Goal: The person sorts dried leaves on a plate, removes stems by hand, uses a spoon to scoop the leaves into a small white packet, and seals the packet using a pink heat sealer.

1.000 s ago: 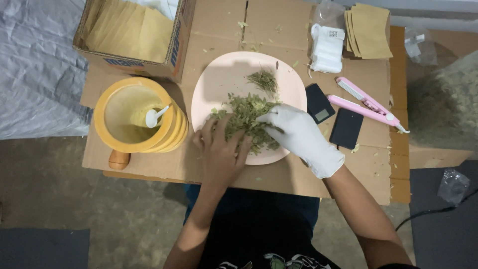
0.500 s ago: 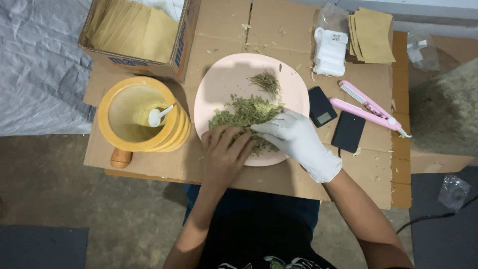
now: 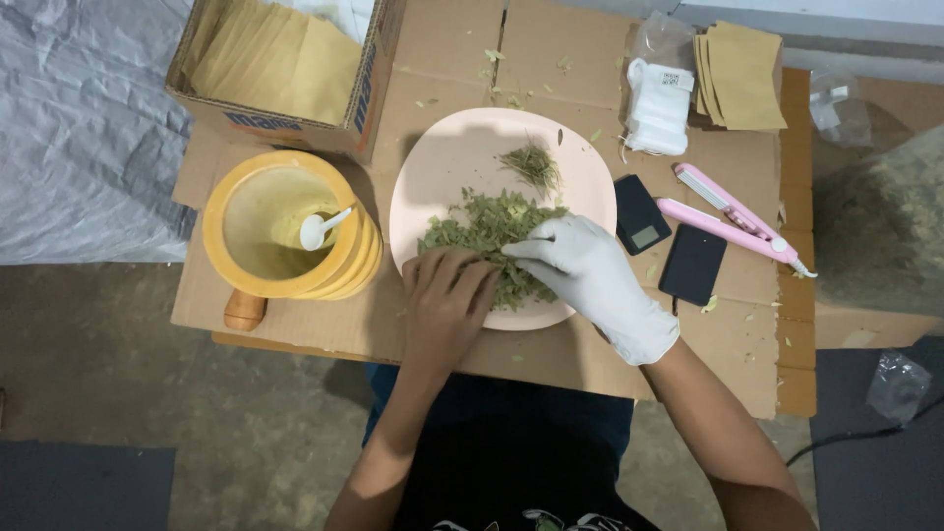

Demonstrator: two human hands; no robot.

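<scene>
Head view: bare left hand (image 3: 447, 295) presses curled fingers into dried green leaves (image 3: 492, 231); gloved right hand (image 3: 590, 275) beside it pinches some. Leaves lie under both on pink plate (image 3: 442, 167). Yellow bowls (image 3: 285, 231) sit left.

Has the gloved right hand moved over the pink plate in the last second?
Yes. The right hand has slid toward the plate's middle, over the dried leaves.
</scene>
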